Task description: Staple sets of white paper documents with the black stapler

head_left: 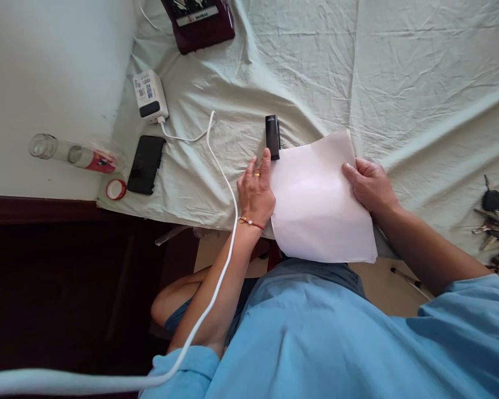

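Right hand (370, 185) has its grip clamped on the right edge of a white paper sheet (320, 205), thumb on top, fingers tucked under. Left hand (255, 191) lies flat w/ fingers apart, palm down, pressing the sheet's left edge; nothing pinched there. A ring shows on one finger and a red thread bracelet (251, 223) sits at the wrist. Sheet lies on a surface covered w/ a pale green wrinkled cloth (399, 83), its near edge hanging over toward the person's blue shirt (316, 332). A small black stick-shaped device (272, 137) rests just beyond the left fingertips, touching the sheet's upper left corner. Further left: black phone (146, 164) face up, white charger block (149, 96) w/ a white cable (222, 177) running back past the left forearm. A clear bottle (72, 154) lies on its side at the far left, red-rimmed cap (116, 189) beside the phone. Dark red box (199, 22) at top edge. Bunch of keys (494, 221) far right, well apart from the sheet.
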Demonstrator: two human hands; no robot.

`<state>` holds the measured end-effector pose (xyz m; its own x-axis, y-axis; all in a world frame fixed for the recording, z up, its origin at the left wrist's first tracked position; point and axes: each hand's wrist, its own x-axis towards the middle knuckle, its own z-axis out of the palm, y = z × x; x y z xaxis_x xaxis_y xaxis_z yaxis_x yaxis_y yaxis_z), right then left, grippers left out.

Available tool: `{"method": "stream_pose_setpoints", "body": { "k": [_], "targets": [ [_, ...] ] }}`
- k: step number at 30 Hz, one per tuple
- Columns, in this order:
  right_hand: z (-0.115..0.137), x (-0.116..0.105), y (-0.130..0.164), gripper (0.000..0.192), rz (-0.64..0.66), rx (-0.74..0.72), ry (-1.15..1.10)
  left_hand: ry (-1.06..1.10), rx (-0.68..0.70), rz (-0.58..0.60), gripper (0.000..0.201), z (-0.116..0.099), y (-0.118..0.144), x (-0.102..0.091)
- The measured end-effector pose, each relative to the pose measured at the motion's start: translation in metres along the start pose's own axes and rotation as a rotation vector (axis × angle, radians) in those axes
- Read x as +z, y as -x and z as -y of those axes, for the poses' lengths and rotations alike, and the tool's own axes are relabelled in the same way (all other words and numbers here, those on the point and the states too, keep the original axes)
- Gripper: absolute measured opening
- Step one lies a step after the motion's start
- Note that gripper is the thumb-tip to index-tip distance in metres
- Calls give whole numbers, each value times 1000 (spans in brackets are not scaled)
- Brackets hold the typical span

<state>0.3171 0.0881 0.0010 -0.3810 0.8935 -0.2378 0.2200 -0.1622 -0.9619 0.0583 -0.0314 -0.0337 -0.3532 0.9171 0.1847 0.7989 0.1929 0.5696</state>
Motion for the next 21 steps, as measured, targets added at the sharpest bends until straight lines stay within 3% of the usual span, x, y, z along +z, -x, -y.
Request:
{"method": "stream_pose_setpoints", "body": {
  "k": [2,5,8,11,13,16,19,21],
  "targets": [
    [-2,0,2,46,-26,-69,110,8,54,-38,80,-2,17,3],
    [-4,-1,3,51,-78,-196,324,5,269,-104,79,-8,59,-4],
    [-4,-1,2,49,-74,-227,459,-66,410,-46,75,-12,114,-30],
    [-4,-2,0,48,-67,-225,510,-100,549,32,51,-4,165,-70],
    [-6,-2,-1,47,-63,-238,519,-140,458,17,27,13,186,-99],
    [-8,-2,-3,48,-58,-262,531,-217,222,-106,25,54,184,-140],
    [-10,-2,-5,49,-61,-282,546,-496,-221,-238,22,100,142,-174],
    [-11,-1,-6,48,-64,-292,544,-563,-322,-314,19,124,101,-191]
  ]
}}
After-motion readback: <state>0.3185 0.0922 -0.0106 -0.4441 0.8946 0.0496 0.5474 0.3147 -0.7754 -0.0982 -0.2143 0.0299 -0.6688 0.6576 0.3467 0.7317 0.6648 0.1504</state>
